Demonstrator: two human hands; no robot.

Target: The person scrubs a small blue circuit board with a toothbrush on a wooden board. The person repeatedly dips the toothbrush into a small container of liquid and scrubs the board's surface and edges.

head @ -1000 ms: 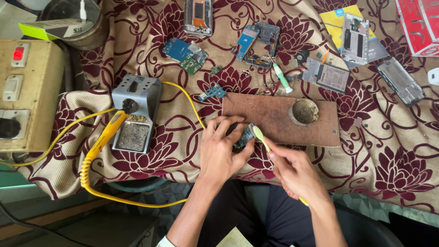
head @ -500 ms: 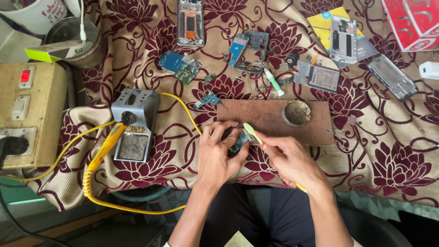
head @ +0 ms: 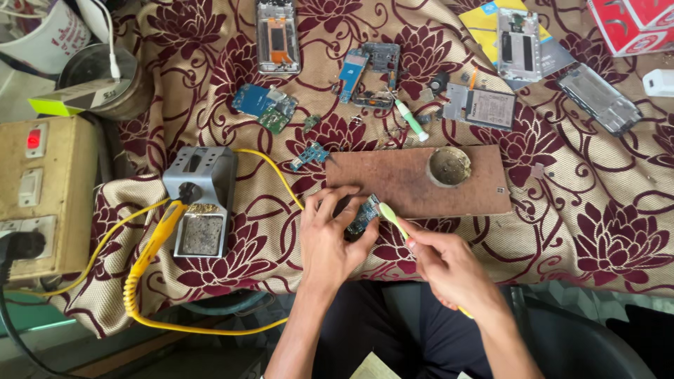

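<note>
Brushing step: left hand (head: 330, 242) pinches a small circuit board (head: 363, 214); right hand (head: 446, 270) grips a green toothbrush (head: 393, 219). Bristles meet the board's edge, so the next stroke probably calls for light pressure.

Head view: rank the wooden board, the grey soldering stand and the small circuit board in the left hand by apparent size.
1. Wooden board, clearly largest.
2. Soldering stand.
3. Circuit board, smallest, though the left hand hides part of it.

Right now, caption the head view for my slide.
Left hand holds a small circuit board while right hand brushes it with a green toothbrush, beside a soldering stand.
</note>
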